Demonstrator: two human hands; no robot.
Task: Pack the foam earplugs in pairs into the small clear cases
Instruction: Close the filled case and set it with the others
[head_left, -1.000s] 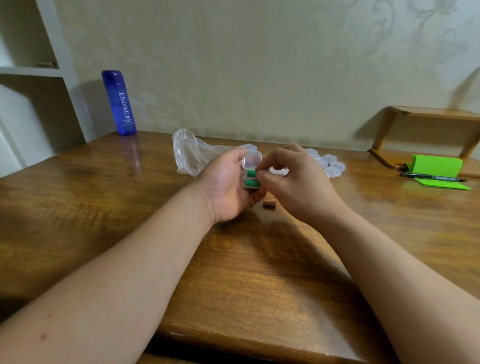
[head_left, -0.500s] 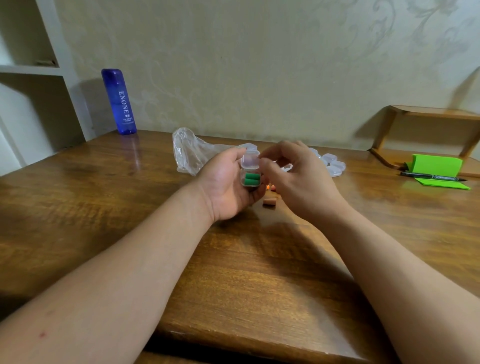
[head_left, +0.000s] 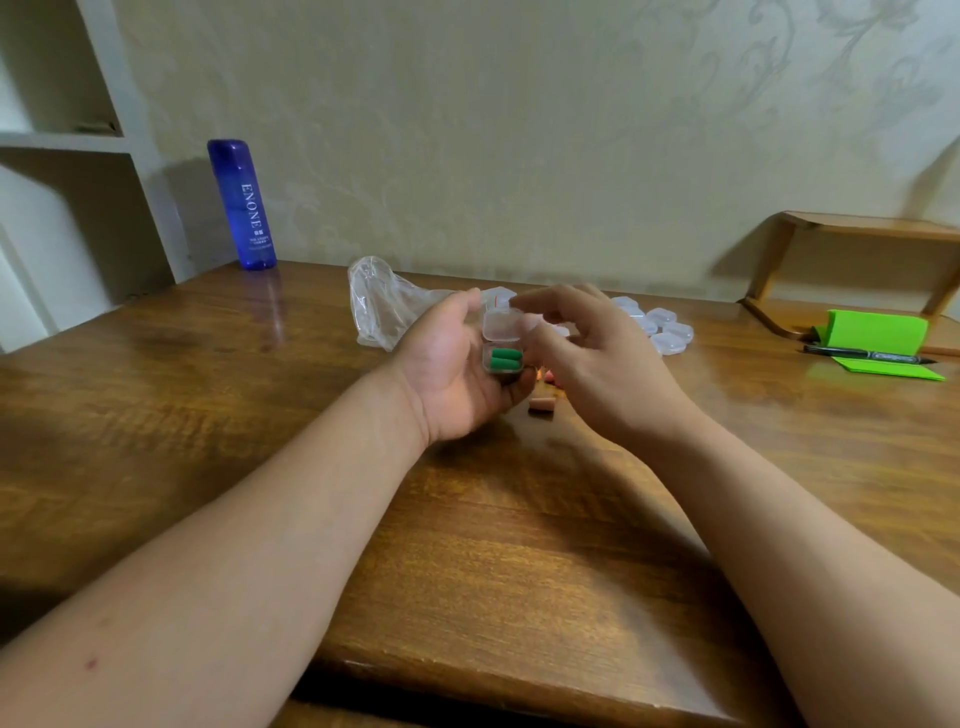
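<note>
- The wooden bench (head_left: 218, 395) fills the lower view, with a pale patterned wall behind it.
- A white shelf unit (head_left: 62, 140) stands at 10 o'clock; a small wooden stand (head_left: 852, 228) sits at 2 o'clock.
- A blue bottle (head_left: 242, 203) marked ENONE stands upright at 11 o'clock, near the wall.
- A crumpled clear plastic bag (head_left: 387, 304) lies just past my left hand.
- My left hand (head_left: 457, 374) is palm up, fingers curled around an open clear case (head_left: 502, 343); its lid tilts up at the far side.
- My right hand (head_left: 597, 364) hovers just right of the case, fingers loosely spread; the thumb tip is at the lid's edge, though I cannot tell if it touches.
- Green sticky notes (head_left: 878, 338) with a black marker (head_left: 862, 355) lie at 3 o'clock.
- A cluster of empty clear cases (head_left: 667, 330) rests on the bench beyond my right hand.
- Two green earplugs (head_left: 505, 359) lie side by side in the held case.
- An orange earplug (head_left: 543, 404) lies on the bench, just below my hands.
</note>
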